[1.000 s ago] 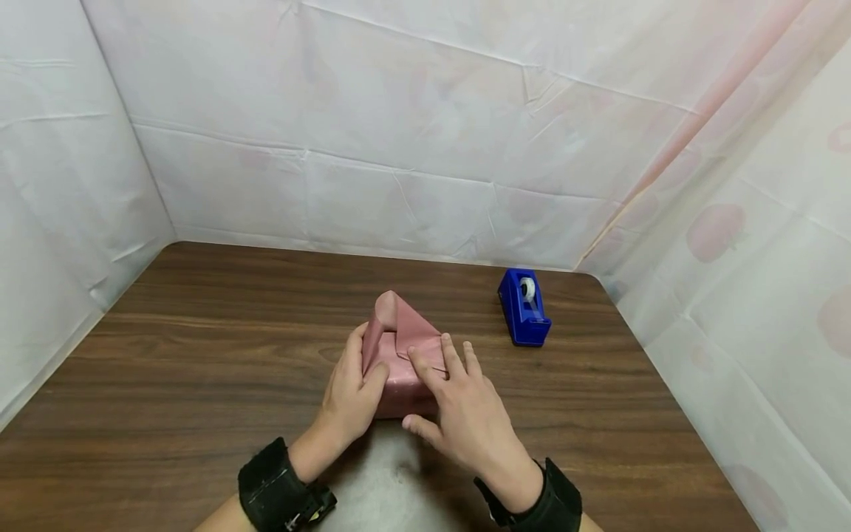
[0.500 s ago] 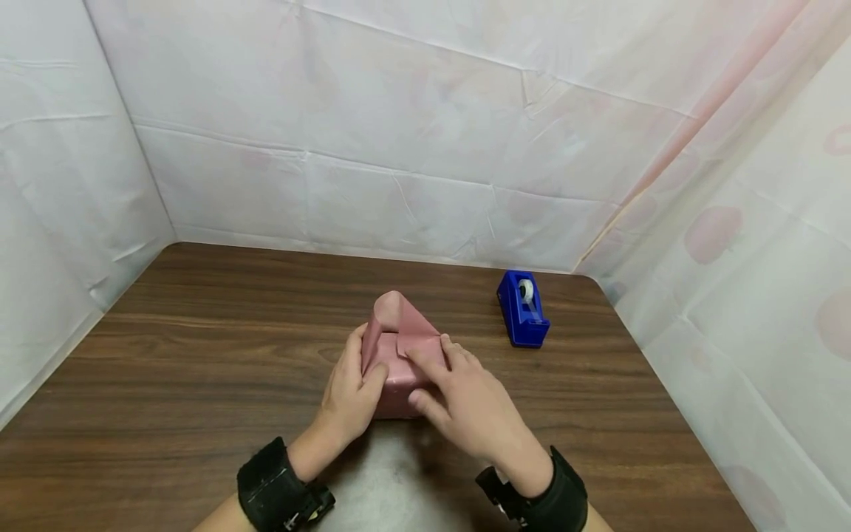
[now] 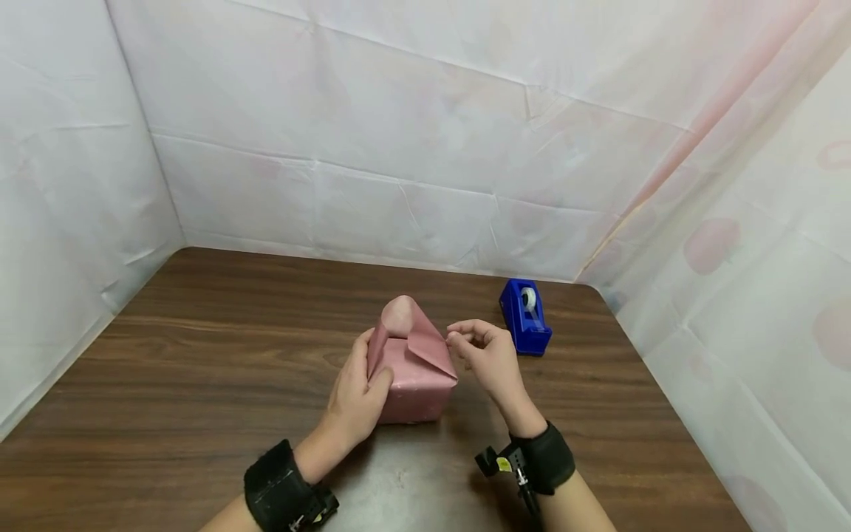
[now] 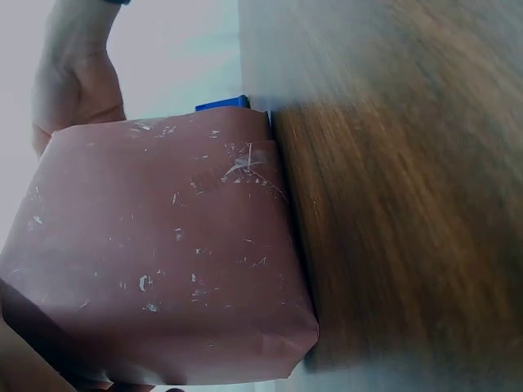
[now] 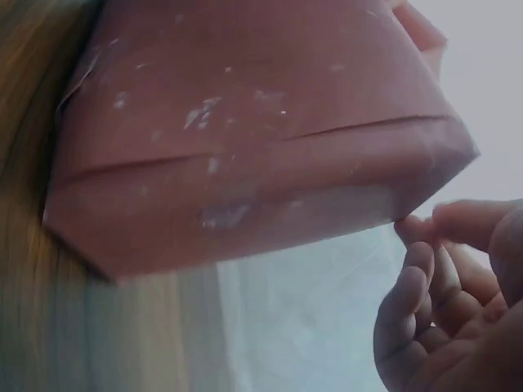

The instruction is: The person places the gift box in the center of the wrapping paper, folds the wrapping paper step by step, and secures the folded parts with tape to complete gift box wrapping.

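Note:
A box wrapped in pink paper (image 3: 415, 403) rests on the table, its upper end folded into pointed flaps with an opening between them. My left hand (image 3: 355, 391) grips its left side, thumb on the near top edge. My right hand (image 3: 492, 362) is at the right side, thumb and forefinger pinching at the edge of the right paper flap (image 3: 428, 346). In the right wrist view, the fingertips (image 5: 445, 216) meet right at the corner of the wrapped box (image 5: 245, 122). Pale scuffs and clear tape mark the box (image 4: 163, 237) in the left wrist view.
A blue tape dispenser (image 3: 528, 338) with a roll of clear tape stands behind the right hand. The brown wood-grain table (image 3: 199, 369) is bordered by white curtains (image 3: 412, 148) at the back and sides.
My right hand has left the top of the box, moved to its right side and brought thumb and forefinger together. The right flap stands higher; the left hand keeps its grip.

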Demonstrator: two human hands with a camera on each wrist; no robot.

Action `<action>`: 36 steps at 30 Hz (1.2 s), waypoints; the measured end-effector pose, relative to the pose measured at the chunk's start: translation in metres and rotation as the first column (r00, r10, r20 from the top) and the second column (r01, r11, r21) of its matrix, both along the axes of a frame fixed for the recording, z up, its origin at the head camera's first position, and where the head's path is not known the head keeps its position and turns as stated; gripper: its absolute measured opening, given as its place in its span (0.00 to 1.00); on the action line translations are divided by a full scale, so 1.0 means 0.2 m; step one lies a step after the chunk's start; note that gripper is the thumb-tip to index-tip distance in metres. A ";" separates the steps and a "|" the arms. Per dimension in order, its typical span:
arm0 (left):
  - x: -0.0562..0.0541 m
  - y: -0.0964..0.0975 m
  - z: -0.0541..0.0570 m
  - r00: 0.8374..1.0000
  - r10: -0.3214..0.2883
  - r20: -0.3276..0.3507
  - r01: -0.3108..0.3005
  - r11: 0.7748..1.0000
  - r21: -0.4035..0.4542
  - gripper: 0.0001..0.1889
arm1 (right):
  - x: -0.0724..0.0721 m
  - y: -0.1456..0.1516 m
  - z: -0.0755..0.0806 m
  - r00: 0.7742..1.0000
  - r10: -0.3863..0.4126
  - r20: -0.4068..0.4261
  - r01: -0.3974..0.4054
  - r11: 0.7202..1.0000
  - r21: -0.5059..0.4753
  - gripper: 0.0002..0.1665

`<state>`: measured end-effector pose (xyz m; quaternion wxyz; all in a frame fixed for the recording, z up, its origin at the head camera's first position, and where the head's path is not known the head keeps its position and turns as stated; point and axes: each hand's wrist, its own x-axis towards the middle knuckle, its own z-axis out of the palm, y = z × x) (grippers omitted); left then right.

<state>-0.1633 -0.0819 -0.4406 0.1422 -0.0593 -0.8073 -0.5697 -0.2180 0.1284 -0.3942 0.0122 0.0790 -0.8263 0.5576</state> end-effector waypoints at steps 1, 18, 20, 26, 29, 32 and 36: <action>0.00 0.00 0.00 1.000 0.000 -0.003 0.000 1.000 -0.002 0.29 | -0.02 0.00 -0.01 0.999 0.000 0.048 0.001 1.000 -0.030 0.10; -0.02 0.03 -0.03 1.000 -0.003 -0.020 0.003 1.000 -0.007 0.30 | -0.14 0.04 -0.03 0.952 0.167 0.258 -0.159 0.986 -0.052 0.10; -0.02 0.03 -0.03 1.000 -0.005 -0.019 0.005 1.000 -0.006 0.30 | -0.13 0.04 -0.04 0.971 0.157 0.178 -0.156 0.988 -0.022 0.08; -0.04 0.04 -0.03 1.000 -0.003 -0.018 0.003 1.000 -0.013 0.29 | -0.11 0.01 -0.05 0.988 0.131 -0.084 -0.129 0.991 0.023 0.05; -0.04 0.05 -0.02 1.000 -0.001 -0.016 0.001 1.000 -0.021 0.29 | -0.11 -0.01 -0.05 0.983 0.128 -0.133 -0.129 0.992 0.003 0.07; -0.04 0.05 -0.02 1.000 -0.001 -0.012 0.001 1.000 -0.017 0.28 | -0.12 -0.02 -0.05 0.982 0.121 -0.146 -0.123 0.992 -0.004 0.07; -0.04 0.06 -0.02 1.000 0.001 -0.007 -0.002 1.000 -0.014 0.28 | -0.12 -0.02 -0.05 0.986 0.113 -0.125 -0.117 0.993 -0.025 0.08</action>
